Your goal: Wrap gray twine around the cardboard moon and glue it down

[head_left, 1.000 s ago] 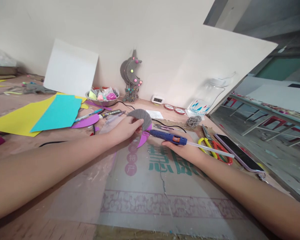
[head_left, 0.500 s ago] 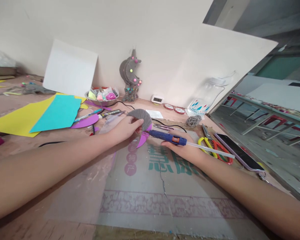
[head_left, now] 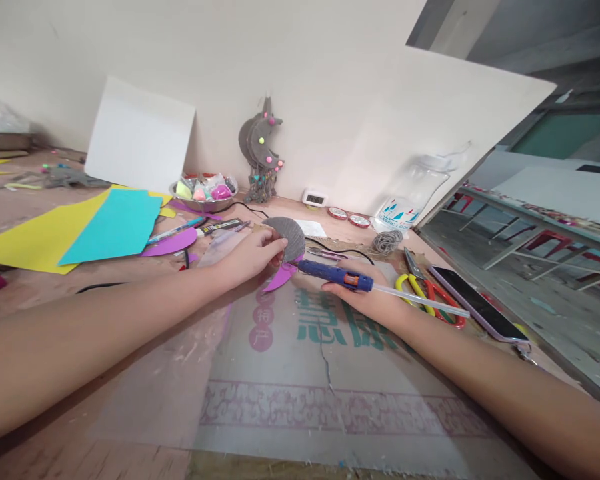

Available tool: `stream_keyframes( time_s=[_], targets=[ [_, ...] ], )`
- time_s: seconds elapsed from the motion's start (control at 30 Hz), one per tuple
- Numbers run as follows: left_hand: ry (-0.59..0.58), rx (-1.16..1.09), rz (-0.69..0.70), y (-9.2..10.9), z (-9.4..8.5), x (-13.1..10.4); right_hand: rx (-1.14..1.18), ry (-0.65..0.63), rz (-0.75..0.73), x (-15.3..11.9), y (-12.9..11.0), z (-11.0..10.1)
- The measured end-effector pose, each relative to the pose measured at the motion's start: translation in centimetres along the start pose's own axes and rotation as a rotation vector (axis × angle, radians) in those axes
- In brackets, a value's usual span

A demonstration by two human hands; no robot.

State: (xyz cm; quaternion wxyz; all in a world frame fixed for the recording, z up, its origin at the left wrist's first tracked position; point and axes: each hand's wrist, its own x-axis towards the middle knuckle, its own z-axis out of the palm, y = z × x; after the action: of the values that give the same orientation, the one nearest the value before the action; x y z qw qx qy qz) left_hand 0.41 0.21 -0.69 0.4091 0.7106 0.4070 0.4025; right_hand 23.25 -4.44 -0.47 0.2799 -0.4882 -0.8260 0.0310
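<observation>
Hands apart, left hand (head_left: 254, 257) pinching the gray crescent (head_left: 289, 239), right hand (head_left: 363, 287) gripping the glue gun (head_left: 335, 273), crescent between them.

- The glue gun (head_left: 335, 274) is showing blue.
- Left of the glue gun, cut paper (head_left: 113, 227) is showing turquoise.
- In front of it, purple scrollwork (head_left: 380, 415) is banding the plastic sheet (head_left: 275, 363).

Ridged matt gray piece (head_left: 289, 239), smooth blue plastic glue gun (head_left: 325, 271), shiny metal bowl (head_left: 207, 202)
</observation>
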Motion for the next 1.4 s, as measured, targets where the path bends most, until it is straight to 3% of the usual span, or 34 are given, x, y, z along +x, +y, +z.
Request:
stream_keyframes(
  time_s=[0.33,0.6,0.73,0.8,0.9,1.07,1.17,1.3,1.4],
  targets=[
    [-0.073,0.018,0.023,0.5,-0.2,0.0,-0.091,-0.042,-0.079,0.2,0.1,-0.3],
    [-0.054,0.122,0.04,0.1,-0.4,0.3,-0.129,-0.057,-0.153,0.2,0.1,-0.3],
    [0.012,0.014,-0.038,-0.2,-0.5,0.4,-0.156,-0.035,-0.149,0.1,0.3,-0.2],
    [-0.019,-0.016,-0.084,-0.2,-0.6,0.5,-0.155,-0.048,-0.179,0.1,0.2,-0.2],
    [-0.118,0.088,-0.098,0.1,-0.8,0.6,-0.15,-0.107,-0.233,0.2,0.0,-0.3],
    [-0.159,0.332,-0.007,0.6,-1.0,0.7,-0.15,-0.187,-0.253,0.2,-0.3,-0.4],
    [-0.119,0.368,0.024,0.4,-1.0,0.7,-0.164,-0.135,-0.258,0.2,-0.1,-0.3],
    [-0.091,0.225,-0.053,0.3,-0.7,0.5,-0.16,0.025,-0.198,0.1,0.2,-0.1],
    [-0.069,0.142,-0.079,0.5,-0.5,0.2,-0.144,0.06,-0.12,0.1,0.4,0.0]
  ],
)
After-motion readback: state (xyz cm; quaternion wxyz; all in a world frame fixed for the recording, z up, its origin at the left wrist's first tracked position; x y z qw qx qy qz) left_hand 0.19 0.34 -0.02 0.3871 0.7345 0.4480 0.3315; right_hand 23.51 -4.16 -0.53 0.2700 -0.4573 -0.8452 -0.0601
